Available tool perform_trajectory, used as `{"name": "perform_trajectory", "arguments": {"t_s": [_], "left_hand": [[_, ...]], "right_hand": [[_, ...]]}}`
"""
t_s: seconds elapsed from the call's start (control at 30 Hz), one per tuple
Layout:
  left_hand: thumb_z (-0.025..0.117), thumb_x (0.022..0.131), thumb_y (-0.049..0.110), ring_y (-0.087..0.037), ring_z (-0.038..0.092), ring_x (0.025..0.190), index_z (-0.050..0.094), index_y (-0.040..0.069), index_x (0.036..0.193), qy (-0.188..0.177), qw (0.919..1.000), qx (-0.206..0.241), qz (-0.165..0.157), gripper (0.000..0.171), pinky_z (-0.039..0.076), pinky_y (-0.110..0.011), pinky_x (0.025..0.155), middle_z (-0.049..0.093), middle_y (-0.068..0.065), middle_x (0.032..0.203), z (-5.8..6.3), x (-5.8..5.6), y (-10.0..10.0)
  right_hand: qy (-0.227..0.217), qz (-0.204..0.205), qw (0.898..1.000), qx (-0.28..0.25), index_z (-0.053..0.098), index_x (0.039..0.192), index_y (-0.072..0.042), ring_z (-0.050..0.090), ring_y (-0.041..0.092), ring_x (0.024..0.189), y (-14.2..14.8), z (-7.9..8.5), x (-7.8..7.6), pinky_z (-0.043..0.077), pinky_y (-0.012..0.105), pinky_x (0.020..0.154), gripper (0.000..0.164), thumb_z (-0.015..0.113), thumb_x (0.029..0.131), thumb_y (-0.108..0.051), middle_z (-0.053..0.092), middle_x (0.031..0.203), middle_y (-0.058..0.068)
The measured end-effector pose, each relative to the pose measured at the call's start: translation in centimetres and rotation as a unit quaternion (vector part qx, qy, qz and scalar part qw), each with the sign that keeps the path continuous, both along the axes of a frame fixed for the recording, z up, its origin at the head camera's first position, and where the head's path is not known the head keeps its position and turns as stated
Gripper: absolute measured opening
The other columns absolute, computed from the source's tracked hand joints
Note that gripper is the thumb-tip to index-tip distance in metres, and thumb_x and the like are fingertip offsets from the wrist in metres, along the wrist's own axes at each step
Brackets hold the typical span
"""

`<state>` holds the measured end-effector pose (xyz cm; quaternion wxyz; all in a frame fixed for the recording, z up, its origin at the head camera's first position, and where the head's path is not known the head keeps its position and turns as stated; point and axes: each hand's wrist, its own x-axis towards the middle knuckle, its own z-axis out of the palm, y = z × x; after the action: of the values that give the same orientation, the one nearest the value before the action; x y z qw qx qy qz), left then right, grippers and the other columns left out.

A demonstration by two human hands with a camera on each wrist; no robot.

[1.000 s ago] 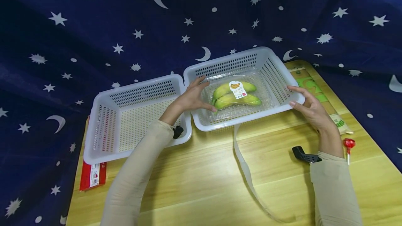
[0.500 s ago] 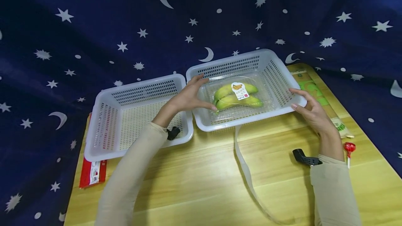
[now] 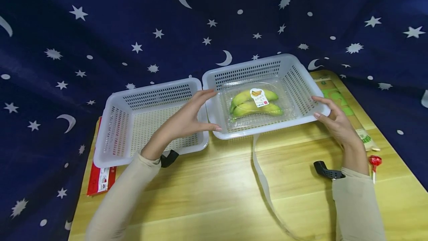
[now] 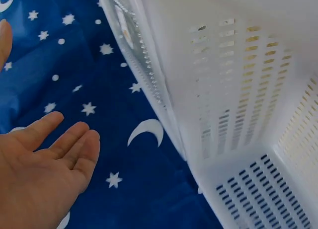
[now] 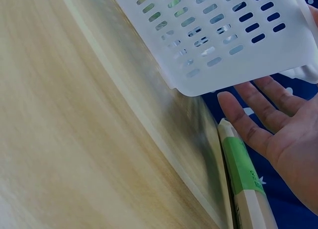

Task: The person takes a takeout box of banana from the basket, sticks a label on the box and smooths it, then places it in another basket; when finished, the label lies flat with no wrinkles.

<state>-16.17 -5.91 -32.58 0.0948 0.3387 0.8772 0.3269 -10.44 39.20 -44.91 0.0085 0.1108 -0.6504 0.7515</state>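
In the head view, a clear plastic box (image 3: 289, 108) of yellow-green bananas (image 3: 256, 109) with a white label lies in the right white basket (image 3: 299, 70). My left hand (image 3: 182, 119) is spread over the gap between the two baskets, fingertips near the right basket's left rim. The left wrist view has this hand (image 4: 44, 164) with nothing between its fingers. My right hand (image 3: 341, 126) holds the right basket's right rim, thumb and forefinger over the edge. In the right wrist view, the other fingers of that hand (image 5: 285, 124) reach outside the basket's corner (image 5: 198, 75).
The left white basket (image 3: 115, 122) stands beside the right one, over a red packet (image 3: 95, 181). A green-and-tan package (image 3: 334, 94) and a red lollipop (image 3: 375, 161) lie on the right. A pale ribbon (image 3: 262, 181) crosses the wooden table (image 3: 207, 200); a starry cloth (image 3: 133, 10) hangs behind.
My left hand has drawn back leftward from the banana box to the right basket's left rim. My right hand stays at the right rim. The head view has shifted slightly.
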Motion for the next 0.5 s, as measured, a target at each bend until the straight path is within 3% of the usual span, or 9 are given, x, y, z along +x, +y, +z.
{"name": "perform_trajectory", "arguments": {"t_s": [0.23,0.37,0.5], "left_hand": [[0.081,0.076,0.046,-0.021,0.03,0.145,0.035,0.019,0.152,0.001,0.9989,0.028,0.036,0.093,0.031,-0.051,0.117,0.033,0.002,0.156,0.2,3.4,-3.3],[0.082,0.077,0.039,-0.02,0.035,0.142,0.036,0.022,0.151,-0.004,0.997,0.058,0.051,0.089,0.035,-0.05,0.115,0.037,0.003,0.154,-0.7,5.2,-5.1],[0.082,0.08,0.024,-0.02,0.049,0.131,0.04,0.018,0.149,-0.013,0.9927,0.11,0.049,0.081,0.045,-0.043,0.106,0.047,-0.001,0.146,-2.0,6.7,-6.5]], "right_hand": [[-0.003,0.001,1.0,-0.014,0.039,0.147,-0.003,0.047,0.012,0.126,0.1,0.1,-0.2,0.049,0.014,0.092,0.051,0.047,0.098,0.008,0.032,0.147,0.003],[-0.008,-0.002,1.0,-0.007,0.039,0.147,-0.004,0.046,0.012,0.125,0.1,0.1,-0.3,0.049,0.013,0.091,0.052,0.048,0.098,0.006,0.032,0.146,0.002],[-0.007,-0.001,1.0,-0.007,0.04,0.146,-0.004,0.047,0.011,0.124,0.1,0.0,0.0,0.049,0.012,0.091,0.052,0.045,0.097,0.01,0.033,0.144,0.002]]}}
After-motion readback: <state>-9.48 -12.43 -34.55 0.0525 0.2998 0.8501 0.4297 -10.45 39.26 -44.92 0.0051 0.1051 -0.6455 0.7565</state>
